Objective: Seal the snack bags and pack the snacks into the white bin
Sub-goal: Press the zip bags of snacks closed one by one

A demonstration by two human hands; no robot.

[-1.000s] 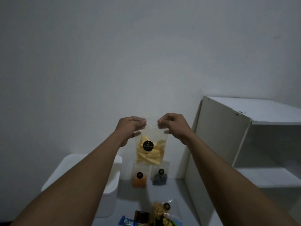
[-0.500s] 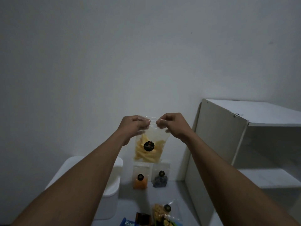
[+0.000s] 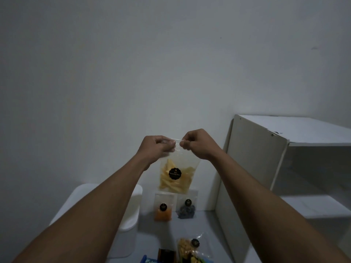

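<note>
Left hand [image 3: 157,147] and right hand [image 3: 197,144] are both curled shut, each pinching the top strip of the clear bag of yellow chips [image 3: 177,175], held up mid-frame in front of the wall [image 3: 171,63]. Fingertips nearly meet at the centre of the zip line, so this looks like the sealing press.

Risks: zip may close only partway if the pinch skips a stretch; the bag hangs free with the chips' weight low, so a loose pinch could let it drop onto the orange snack bag [image 3: 163,208] and dark snack bag [image 3: 187,206] standing below.

White bin [image 3: 131,221] sits lower left, its lid apparently on, partly behind the left forearm. Room: open air all round the hands; white shelf unit [image 3: 252,168] crowds the right, more snack packs [image 3: 190,249] at bottom centre.
</note>
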